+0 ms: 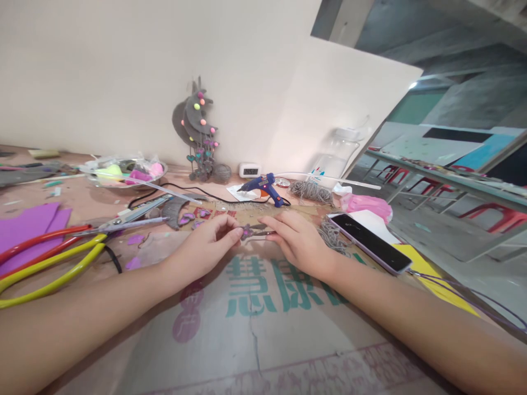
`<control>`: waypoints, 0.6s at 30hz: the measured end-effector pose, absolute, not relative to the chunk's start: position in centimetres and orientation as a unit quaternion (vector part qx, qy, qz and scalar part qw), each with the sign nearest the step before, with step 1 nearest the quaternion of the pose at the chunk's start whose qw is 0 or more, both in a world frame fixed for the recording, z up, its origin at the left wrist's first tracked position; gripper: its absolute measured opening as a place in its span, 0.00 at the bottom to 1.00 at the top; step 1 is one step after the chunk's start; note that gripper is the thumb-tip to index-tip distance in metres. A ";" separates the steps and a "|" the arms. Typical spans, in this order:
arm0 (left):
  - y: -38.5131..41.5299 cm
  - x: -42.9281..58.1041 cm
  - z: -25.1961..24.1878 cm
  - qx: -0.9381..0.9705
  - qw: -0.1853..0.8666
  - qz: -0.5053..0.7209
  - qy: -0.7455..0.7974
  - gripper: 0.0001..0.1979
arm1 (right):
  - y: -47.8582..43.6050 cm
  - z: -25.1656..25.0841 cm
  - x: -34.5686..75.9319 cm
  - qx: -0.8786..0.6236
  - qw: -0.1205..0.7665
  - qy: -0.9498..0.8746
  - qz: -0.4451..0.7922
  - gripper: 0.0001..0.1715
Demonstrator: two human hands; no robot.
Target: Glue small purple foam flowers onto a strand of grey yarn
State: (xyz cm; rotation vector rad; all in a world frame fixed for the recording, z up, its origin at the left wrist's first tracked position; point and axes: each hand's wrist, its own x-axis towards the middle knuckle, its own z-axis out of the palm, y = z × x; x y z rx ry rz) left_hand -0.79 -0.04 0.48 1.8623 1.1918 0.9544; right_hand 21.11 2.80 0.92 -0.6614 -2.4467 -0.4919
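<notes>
My left hand [216, 238] is closed, thumb and forefinger pinching a small grey-and-purple yarn-like piece [246, 232]. My right hand [302, 241] is closed on a slim dark tool [260, 233], whose tip meets the small piece; the fingers cover most of it, and I cannot tell its exact kind. Both hands are above a cardboard sheet [247, 340] printed with green characters. Beyond them lies a blue glue gun [263, 185]. A curved grey yarn-wrapped piece [176, 213] and several purple scraps [135, 240] are left of my left hand.
At left are red-handled scissors [49, 241], yellow-handled pliers [61, 280], purple sheets [28, 233] and a bowl [123, 181] of craft bits. A decorated grey moon hanging [201, 118] is at the back. On the right are grey yarn [310, 192], a bottle [333, 156] and a phone [370, 241].
</notes>
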 end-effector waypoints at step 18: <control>0.6 -1.0 -0.6 0.707 0.384 0.397 0.441 0.07 | 4.6 -0.5 21.2 -0.385 0.315 -0.866 0.051 0.24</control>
